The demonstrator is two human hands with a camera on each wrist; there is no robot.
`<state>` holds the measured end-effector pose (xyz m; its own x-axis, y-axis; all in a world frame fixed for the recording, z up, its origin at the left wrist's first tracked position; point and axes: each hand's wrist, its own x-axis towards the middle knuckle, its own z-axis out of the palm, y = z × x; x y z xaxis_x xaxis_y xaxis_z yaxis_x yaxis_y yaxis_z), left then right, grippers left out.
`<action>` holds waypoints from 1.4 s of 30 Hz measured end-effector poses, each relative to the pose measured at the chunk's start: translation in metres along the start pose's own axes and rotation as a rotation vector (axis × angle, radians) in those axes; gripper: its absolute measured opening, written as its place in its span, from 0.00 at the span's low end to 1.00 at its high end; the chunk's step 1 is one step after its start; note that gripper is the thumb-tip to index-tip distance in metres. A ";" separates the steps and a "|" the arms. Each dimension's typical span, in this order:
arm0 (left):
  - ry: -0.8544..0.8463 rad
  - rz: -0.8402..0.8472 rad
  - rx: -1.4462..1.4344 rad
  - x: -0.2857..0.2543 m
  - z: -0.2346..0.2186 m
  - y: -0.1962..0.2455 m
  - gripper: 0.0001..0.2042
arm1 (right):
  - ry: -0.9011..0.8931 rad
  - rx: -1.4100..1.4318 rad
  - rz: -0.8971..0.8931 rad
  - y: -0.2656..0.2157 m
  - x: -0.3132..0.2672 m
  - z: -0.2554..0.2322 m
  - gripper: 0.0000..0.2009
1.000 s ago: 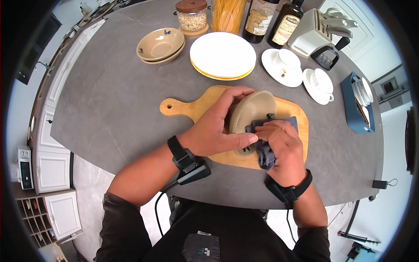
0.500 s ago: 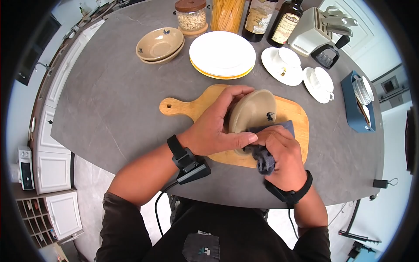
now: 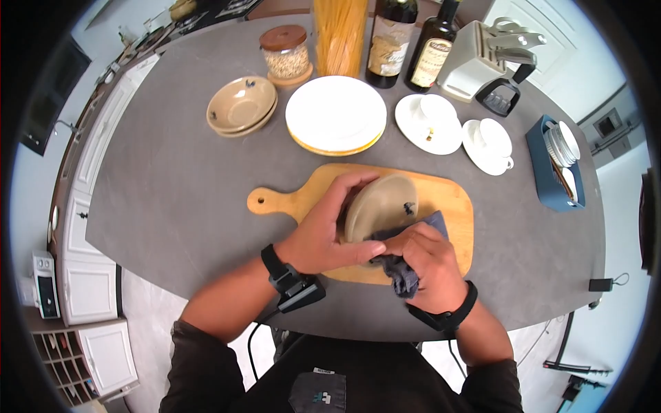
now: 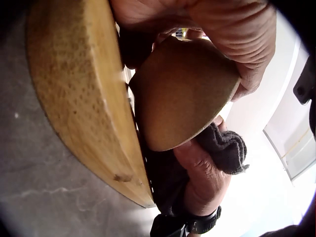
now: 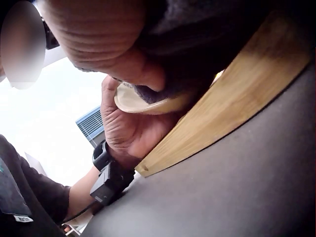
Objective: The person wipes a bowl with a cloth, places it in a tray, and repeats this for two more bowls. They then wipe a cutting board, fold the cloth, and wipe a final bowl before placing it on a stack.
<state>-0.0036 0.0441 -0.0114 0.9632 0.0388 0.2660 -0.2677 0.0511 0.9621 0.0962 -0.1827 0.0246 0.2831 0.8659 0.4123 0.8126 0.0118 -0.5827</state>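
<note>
A beige bowl (image 3: 387,206) with small dark motifs is tilted on its side over the wooden cutting board (image 3: 451,206). My left hand (image 3: 323,234) grips it from the left, thumb along the near rim and fingers behind. In the left wrist view the smooth outside of the bowl (image 4: 182,94) shows under that hand. My right hand (image 3: 430,265) holds a dark grey cloth (image 3: 405,277) bunched under its fingers, pressed to the inner side of the bowl close to the left thumb. Part of the cloth (image 4: 229,150) hangs out past the rim.
Beyond the board stand two stacked beige bowls (image 3: 241,107), white plates (image 3: 336,113) and two white cups (image 3: 437,110) on saucers. Farther back are an oat jar (image 3: 286,58), spaghetti (image 3: 339,34), two dark bottles (image 3: 430,55) and a knife block (image 3: 468,62). A blue bin (image 3: 551,175) holds dishes at right.
My right hand has moved the cloth down the bowl's inside toward the near rim, uncovering a dark motif. The left hand keeps its hold. The head view has tilted, so the tabletop appears lower.
</note>
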 end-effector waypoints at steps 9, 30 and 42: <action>-0.003 -0.051 0.028 -0.001 -0.001 -0.002 0.51 | 0.110 -0.095 -0.037 0.009 -0.001 -0.005 0.26; 0.020 -0.027 -0.010 0.002 0.003 0.000 0.47 | 0.114 -0.066 -0.028 0.009 -0.004 0.006 0.23; 0.008 -0.032 -0.096 0.001 0.002 0.012 0.38 | 0.158 -0.280 -0.095 0.006 0.002 0.001 0.20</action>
<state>-0.0053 0.0426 0.0005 0.9712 0.0439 0.2340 -0.2380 0.1476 0.9600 0.1010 -0.1807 0.0211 0.2574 0.7790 0.5717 0.9414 -0.0686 -0.3303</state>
